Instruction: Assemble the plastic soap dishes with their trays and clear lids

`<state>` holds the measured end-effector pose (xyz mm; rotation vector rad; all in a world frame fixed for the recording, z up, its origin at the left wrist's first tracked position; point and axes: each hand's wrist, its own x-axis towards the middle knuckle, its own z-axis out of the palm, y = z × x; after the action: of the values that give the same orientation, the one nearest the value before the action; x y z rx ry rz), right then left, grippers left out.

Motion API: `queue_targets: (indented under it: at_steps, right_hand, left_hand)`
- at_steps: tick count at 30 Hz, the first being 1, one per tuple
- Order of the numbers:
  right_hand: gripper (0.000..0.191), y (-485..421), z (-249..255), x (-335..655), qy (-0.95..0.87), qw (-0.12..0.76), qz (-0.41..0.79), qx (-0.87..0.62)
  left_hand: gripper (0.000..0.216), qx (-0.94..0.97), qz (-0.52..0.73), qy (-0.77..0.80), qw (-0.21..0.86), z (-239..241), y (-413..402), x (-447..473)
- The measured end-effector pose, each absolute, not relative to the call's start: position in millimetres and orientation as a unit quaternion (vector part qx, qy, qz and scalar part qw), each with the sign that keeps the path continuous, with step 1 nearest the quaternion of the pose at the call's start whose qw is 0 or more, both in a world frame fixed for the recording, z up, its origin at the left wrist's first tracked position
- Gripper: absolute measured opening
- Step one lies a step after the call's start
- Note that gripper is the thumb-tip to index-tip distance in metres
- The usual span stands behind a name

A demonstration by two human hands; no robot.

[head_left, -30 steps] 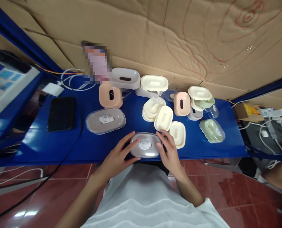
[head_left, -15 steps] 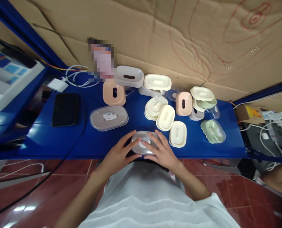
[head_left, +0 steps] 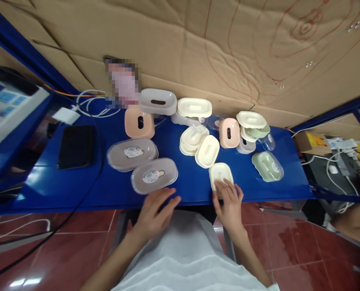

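My right hand (head_left: 228, 202) is at the front edge of the blue table, its fingers over the top of a cream plastic lid (head_left: 222, 171) and its thumb by the lid's left side. This lid is a rounded oblong with a raised middle. My left hand (head_left: 158, 210) hovers at the edge with fingers apart and nothing in them. Just beyond it lies a grey oval container (head_left: 167, 169) under a clear cover with a round label. A similar grey container (head_left: 119, 155) touches it from behind. More cream lids (head_left: 207, 151) lie behind my right hand, some stacked.
Peach slotted boxes (head_left: 139, 133) and a grey slotted box (head_left: 146, 103) stand farther back. A green covered piece (head_left: 267, 165) lies at the right. On the left are a black flat object (head_left: 76, 146) and a black cable. Cardboard (head_left: 167, 40) walls the back.
The grey container has left both hands and now lies on the table to the left, against the other one. My left hand has opened; my right hand has moved right onto a cream lid.
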<state>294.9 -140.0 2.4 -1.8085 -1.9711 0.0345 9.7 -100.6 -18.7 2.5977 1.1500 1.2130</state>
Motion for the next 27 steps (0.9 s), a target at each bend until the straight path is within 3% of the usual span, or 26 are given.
queue_targets:
  at_steps: [3,6,9,12,15,18,27]
  right_hand:
    - [0.039,-148,11,283,-0.780,0.208,0.094,-0.583]
    - [0.039,-131,17,289,-0.828,0.210,0.131,-0.503]
    - [0.043,-90,21,311,-0.821,0.240,0.069,-0.514]
    - [0.045,-43,23,330,-0.813,0.192,-0.009,-0.550]
    - [0.044,-11,24,335,-0.835,0.140,-0.025,-0.531]
    - [0.036,-7,22,329,-0.846,0.143,-0.036,-0.512]
    - [0.024,-71,20,343,-0.816,0.151,-0.048,-0.557]
  left_hand:
    - [0.067,0.906,0.289,0.294,0.097,-12,-90,43]
    - [0.055,0.927,0.231,0.279,0.094,-8,-75,61]
    - [0.036,0.926,0.234,0.287,0.072,-9,-70,58]
    - [0.024,0.917,0.243,0.313,0.050,-11,-76,49]
    - [0.025,0.900,0.257,0.348,0.049,-13,-82,43]
    - [0.028,0.887,0.268,0.372,0.047,-14,-80,38]
    - [0.026,0.888,0.250,0.384,0.038,-12,-62,30]
